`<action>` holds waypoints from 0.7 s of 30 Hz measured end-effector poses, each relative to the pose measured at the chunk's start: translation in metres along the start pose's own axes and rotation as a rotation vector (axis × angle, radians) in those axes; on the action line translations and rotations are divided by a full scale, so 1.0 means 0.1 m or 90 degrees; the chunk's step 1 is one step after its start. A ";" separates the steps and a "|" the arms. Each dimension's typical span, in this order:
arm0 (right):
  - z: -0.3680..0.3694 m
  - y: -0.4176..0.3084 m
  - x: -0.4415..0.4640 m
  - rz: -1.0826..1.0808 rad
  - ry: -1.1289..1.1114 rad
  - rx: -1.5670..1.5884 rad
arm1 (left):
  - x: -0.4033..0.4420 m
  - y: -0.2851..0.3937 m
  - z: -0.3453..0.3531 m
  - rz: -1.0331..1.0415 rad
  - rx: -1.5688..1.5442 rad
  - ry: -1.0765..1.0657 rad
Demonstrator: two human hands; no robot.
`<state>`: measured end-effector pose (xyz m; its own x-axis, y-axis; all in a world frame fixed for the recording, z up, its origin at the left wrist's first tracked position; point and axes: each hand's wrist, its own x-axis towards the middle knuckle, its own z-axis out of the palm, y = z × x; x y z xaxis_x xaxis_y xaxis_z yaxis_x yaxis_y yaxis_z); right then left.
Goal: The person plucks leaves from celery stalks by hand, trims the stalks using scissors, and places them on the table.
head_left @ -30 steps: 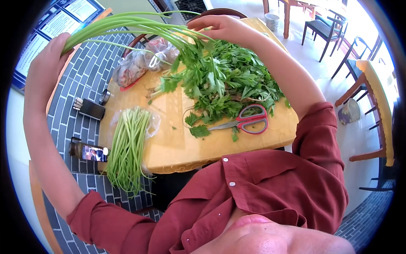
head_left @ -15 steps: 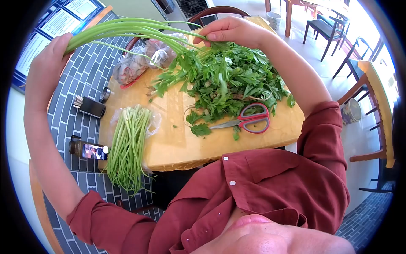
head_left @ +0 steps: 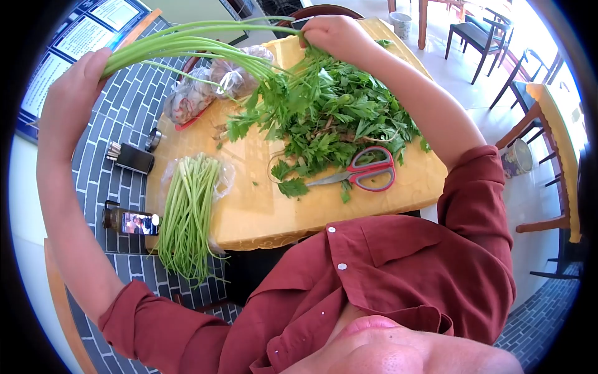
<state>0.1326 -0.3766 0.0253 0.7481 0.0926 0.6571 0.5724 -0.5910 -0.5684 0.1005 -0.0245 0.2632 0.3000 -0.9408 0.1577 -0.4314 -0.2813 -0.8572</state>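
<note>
My left hand [head_left: 73, 100] is wrapped around the stem ends of a bunch of celery stalks [head_left: 187, 48], held up above the table. The stalks arch to the right, their leafy ends hanging over a large heap of celery leaves [head_left: 355, 115]. My right hand [head_left: 336, 38] is closed at the leafy end of one celery stalk in that bunch; the fingertips are partly hidden. Red-handled scissors [head_left: 367, 170] lie partly open beside the heap. A pile of bare celery stalks [head_left: 190, 215] rests on a clear plastic bag at the table's left edge.
Filled plastic bags [head_left: 215, 81] sit at the back left of the table [head_left: 268, 215]. Along the left wall are a black chopstick holder [head_left: 134, 158] and a phone [head_left: 139, 223] showing a lit screen. Chairs [head_left: 476, 37] and another table [head_left: 554, 156] stand to the right.
My right hand has shifted slightly up and right, and its fingers have turned and closed around a stalk. My left hand keeps its hold on the bunch.
</note>
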 end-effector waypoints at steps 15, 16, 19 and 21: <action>-0.01 0.10 -0.33 0.079 -0.333 0.476 | -0.16 -0.16 -0.01 -0.120 0.037 -0.030; 0.02 0.07 -0.36 0.086 -0.345 0.526 | -0.16 -0.16 -0.01 -0.124 0.037 -0.037; 0.12 0.05 -0.44 0.107 -0.377 0.631 | -0.17 -0.17 0.00 -0.122 0.054 -0.027; 0.12 0.08 -0.47 0.133 -0.408 0.691 | -0.20 -0.20 0.02 -0.129 0.064 -0.024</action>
<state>0.1062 -0.3762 -0.0165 0.7109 0.6246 0.3232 0.1771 0.2857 -0.9418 0.1049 -0.0001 0.2768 0.4046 -0.8585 0.3152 -0.2724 -0.4421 -0.8546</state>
